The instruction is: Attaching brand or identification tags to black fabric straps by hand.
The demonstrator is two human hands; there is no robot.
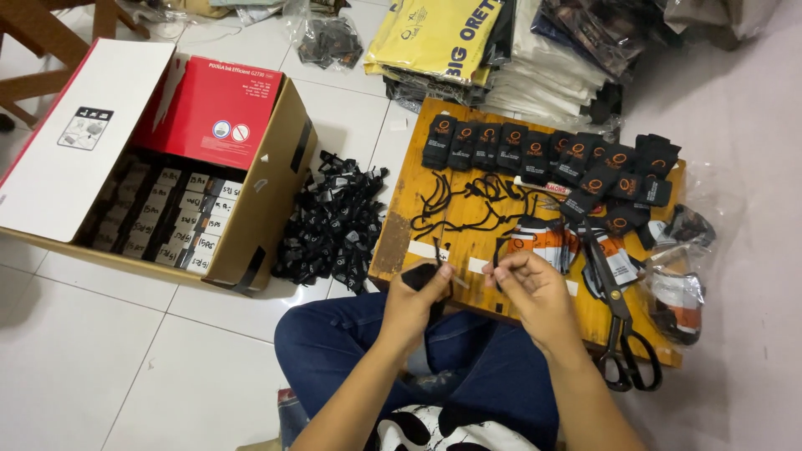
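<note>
- Black fabric is the working material: the left hand (418, 294) is closed in a pinch on a small black cloth tag (420, 276), held just above the near edge of the yellow wooden board (401, 225).
- The right hand (535, 288) is closed at the fingertips on a thin black cord (499, 255), close beside the tag; whether the cord already passes through the tag cannot be told.
- Judged done: a row of black tags with orange marks (543, 154) lies along the far edge of the board.
- Judged pending: a loose heap of black tags (334, 225) lies on the white tiled floor (100, 351), between the board and the open cardboard box (276, 200); loose black cords (468, 200) lie mid-board.
- Large black-handled scissors (620, 321) rest on the board, right of the hands, untouched.
- Stage estimate: mid-batch.
</note>
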